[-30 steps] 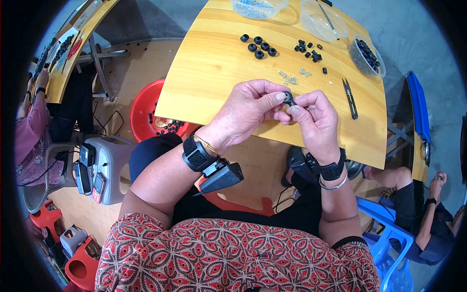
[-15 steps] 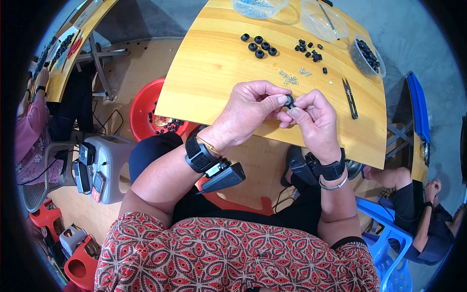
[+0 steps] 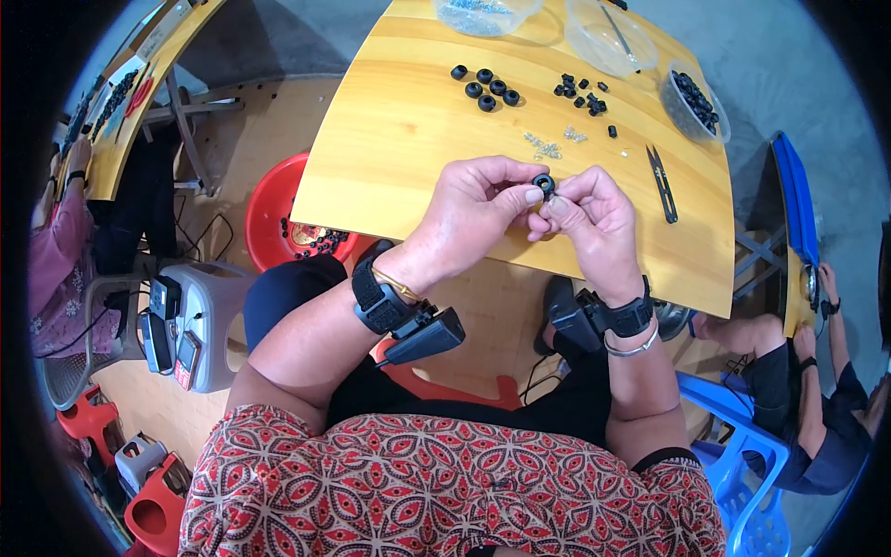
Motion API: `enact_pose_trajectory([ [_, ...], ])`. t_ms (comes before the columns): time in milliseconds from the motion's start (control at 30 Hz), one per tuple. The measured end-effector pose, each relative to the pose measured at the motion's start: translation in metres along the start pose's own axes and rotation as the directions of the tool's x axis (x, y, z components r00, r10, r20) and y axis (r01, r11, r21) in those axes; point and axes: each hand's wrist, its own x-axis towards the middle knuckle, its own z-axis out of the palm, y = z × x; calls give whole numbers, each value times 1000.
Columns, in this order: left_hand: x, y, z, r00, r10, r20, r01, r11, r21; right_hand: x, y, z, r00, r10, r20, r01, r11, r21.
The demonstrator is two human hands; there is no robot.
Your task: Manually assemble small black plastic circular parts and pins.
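Between thumb and forefinger, my left hand point(image 3: 471, 209) pinches a small black ring-shaped rubber part point(image 3: 544, 182), its round hole facing up. My right hand point(image 3: 592, 212) is closed in a pinch against the lower right side of that part; whatever lies between its fingertips is too small to name. Just beyond my hands, small clear pieces point(image 3: 546, 148) lie loose on the wooden table point(image 3: 390, 139). Farther back sit several round black parts point(image 3: 485, 103) and a group of smaller black pieces point(image 3: 594, 102).
Black thread snips point(image 3: 664, 186) lie at the right. A tub of black pieces point(image 3: 694, 104), a clear lidlike dish point(image 3: 603, 42) and a tub of bluish bits point(image 3: 487, 14) stand at the back. Below the table's left edge is a red basin point(image 3: 269, 209). Other people sit on both sides.
The black ring has turned so that its hole shows more, and both hands have shifted slightly left. A person at the right has moved their hands up to another table.
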Motion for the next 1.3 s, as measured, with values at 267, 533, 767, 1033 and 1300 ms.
enact_pose_trajectory([
  [267, -2, 2, 3, 992, 102, 67, -104, 994, 29, -4, -7, 6, 1000, -12, -28, 11, 999, -33],
  [533, -3, 1, 4, 992, 109, 71, -124, 956, 267, -6, -6, 8, 996, -57, -69, 38, 968, -247],
  [767, 1, 8, -1, 997, -20, 77, 9, 990, 138, -6, -5, 8, 993, -111, -43, 81, 897, -434],
  [1033, 3, 10, -13, 964, -187, 190, 214, 967, -139, -3, -16, 12, 976, -210, 58, 194, 717, -670],
  [1300, 1, 13, -11, 949, -224, 222, 279, 925, -259, -3, -16, 12, 963, -251, 95, 245, 679, -692],
])
